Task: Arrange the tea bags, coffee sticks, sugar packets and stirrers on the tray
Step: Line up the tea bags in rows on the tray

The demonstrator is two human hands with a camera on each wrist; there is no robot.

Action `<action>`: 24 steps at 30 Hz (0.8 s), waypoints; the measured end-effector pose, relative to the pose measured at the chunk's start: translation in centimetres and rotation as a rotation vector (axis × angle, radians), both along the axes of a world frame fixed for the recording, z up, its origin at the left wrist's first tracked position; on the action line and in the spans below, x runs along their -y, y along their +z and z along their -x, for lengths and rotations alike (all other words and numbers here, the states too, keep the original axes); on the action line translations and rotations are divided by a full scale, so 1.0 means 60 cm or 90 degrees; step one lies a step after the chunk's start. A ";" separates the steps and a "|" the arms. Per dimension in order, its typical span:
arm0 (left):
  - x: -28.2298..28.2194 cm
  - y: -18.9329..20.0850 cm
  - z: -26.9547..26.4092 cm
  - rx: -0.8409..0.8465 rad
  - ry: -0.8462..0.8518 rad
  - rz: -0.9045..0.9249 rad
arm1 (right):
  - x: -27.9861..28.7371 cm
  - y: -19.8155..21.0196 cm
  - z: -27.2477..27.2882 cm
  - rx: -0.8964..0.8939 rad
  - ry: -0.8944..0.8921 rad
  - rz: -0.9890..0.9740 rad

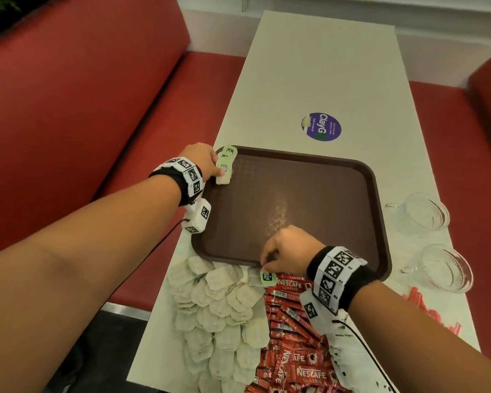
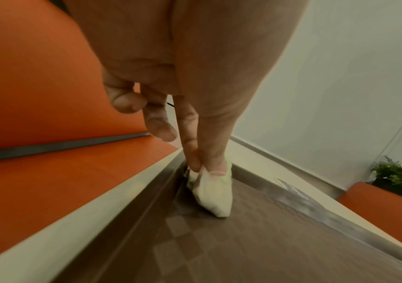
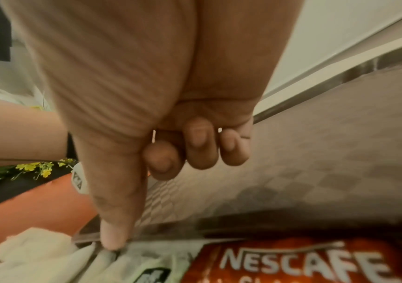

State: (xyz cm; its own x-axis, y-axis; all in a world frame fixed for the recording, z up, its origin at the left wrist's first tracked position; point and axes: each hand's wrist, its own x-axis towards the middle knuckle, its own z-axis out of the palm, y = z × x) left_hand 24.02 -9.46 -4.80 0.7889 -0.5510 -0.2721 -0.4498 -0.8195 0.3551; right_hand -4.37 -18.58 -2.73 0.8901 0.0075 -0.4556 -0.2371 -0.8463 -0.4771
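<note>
Tea bags, pale paper with green tags (image 1: pixel 226 163), sit in a short row at the far left corner of the dark brown plastic tray (image 1: pixel 374 194); our left hand (image 1: pixel 201 160) pinches the nearest one between thumb and forefinger, its other fingers loosely curled. Our right hand (image 1: pixel 288 251) hovers over the tray's near edge, thumb tip pressing a green-tagged tea bag (image 1: pixel 268 278) just off the tray, remaining fingers curled; whether it grips the bag we cannot tell. A heap of white tea bags (image 1: pixel 219 313) and red Nescafé coffee sticks (image 1: pixel 295 336) fills the near end of the white table (image 1: pixel 318 66). Red stirrers (image 1: pixel 425 307) and two clear glass cups (image 1: pixel 425 214) lie along its right edge.
</note>
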 end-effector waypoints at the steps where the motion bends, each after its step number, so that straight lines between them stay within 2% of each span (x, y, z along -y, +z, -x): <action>1: 0.004 -0.002 0.000 0.009 -0.001 -0.010 | -0.002 0.001 0.004 -0.008 0.007 0.007; 8: 0.023 -0.003 0.007 0.081 -0.044 -0.099 | -0.011 -0.004 0.031 -0.063 0.092 0.065; 11: 0.045 -0.007 0.018 0.080 -0.074 -0.080 | -0.017 -0.008 0.034 -0.065 0.108 0.082; 18: 0.057 -0.012 0.028 0.066 -0.093 -0.154 | -0.024 -0.021 0.027 -0.074 0.125 0.121; 21: 0.050 0.013 0.050 0.057 -0.090 -0.092 | -0.026 -0.019 0.027 -0.061 0.127 0.119; 24: 0.025 0.048 0.097 0.049 -0.132 0.036 | -0.031 -0.018 0.027 -0.042 0.138 0.122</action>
State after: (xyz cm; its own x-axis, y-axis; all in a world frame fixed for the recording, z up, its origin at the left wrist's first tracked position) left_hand 18.21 -10.94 -1.94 0.6742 -0.7165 -0.1789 -0.6345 -0.6860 0.3561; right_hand -5.96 -16.69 -3.79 0.8455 0.1016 -0.5242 -0.0668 -0.9539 -0.2925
